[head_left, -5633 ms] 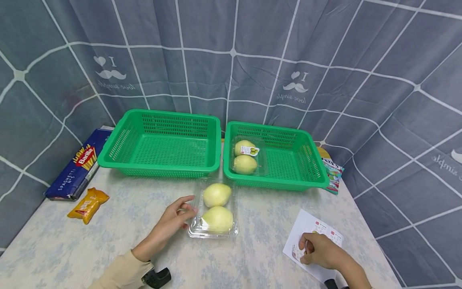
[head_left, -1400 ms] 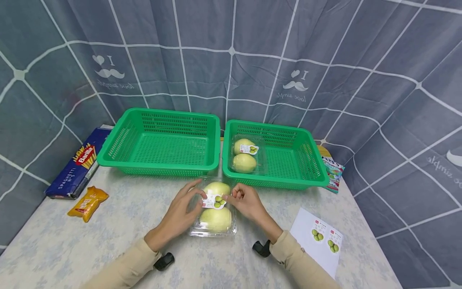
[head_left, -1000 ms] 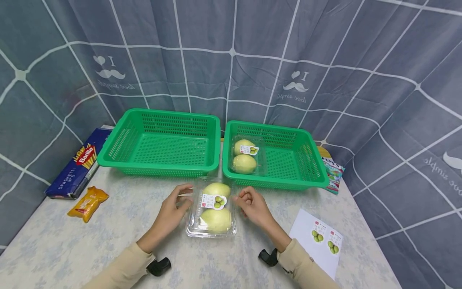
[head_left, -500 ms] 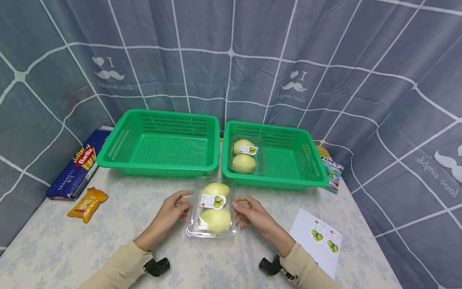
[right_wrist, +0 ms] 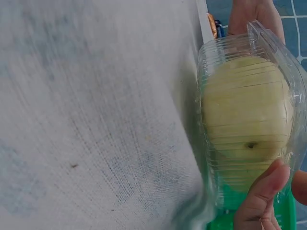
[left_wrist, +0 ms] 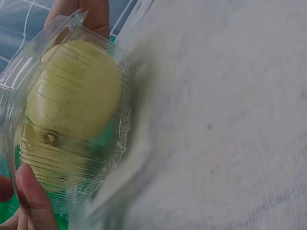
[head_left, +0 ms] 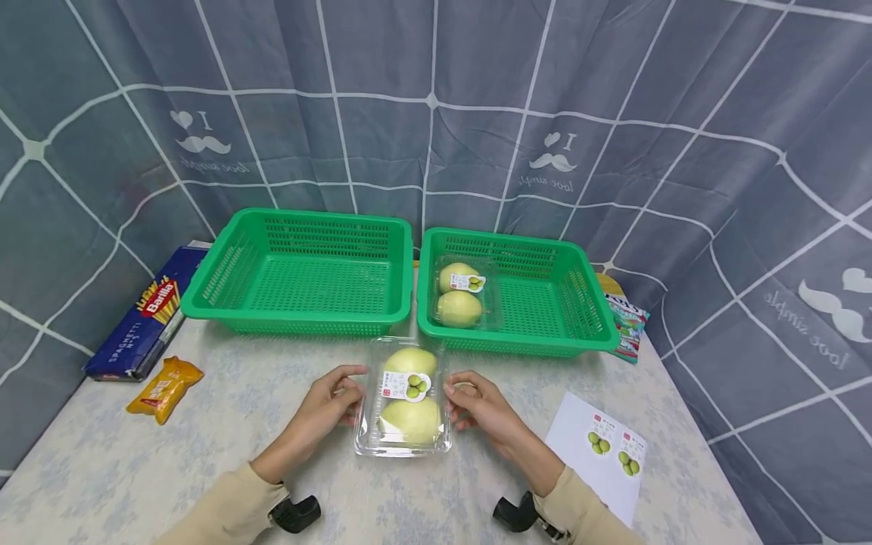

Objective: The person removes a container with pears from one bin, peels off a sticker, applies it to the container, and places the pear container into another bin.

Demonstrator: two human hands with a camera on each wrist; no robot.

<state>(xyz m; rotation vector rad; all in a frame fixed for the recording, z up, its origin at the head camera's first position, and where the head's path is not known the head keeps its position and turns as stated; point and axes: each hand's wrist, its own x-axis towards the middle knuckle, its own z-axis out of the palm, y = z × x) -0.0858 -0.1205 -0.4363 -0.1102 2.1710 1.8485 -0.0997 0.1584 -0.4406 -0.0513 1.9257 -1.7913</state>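
A clear plastic clamshell box stands before me, with two pale yellow-green fruits inside. Across its lid lies a white label printed with green fruits. My left hand grips the box's left edge and my right hand its right edge. In the left wrist view the thumb lies against the box's ribbed side. The right wrist view also has a thumb on the box wall, near the rim. Whether the box's underside touches the table, I cannot tell.
Behind stand two green baskets; the left basket is bare inside. The right basket holds another labelled fruit box. A label sheet lies right. A spaghetti box and an orange packet lie left; a snack bag sits far right.
The right hand has come from the label sheet to the box, whose lid now bears a label. Both hands then moved off the label to the box's sides. The box has shifted slightly toward me.
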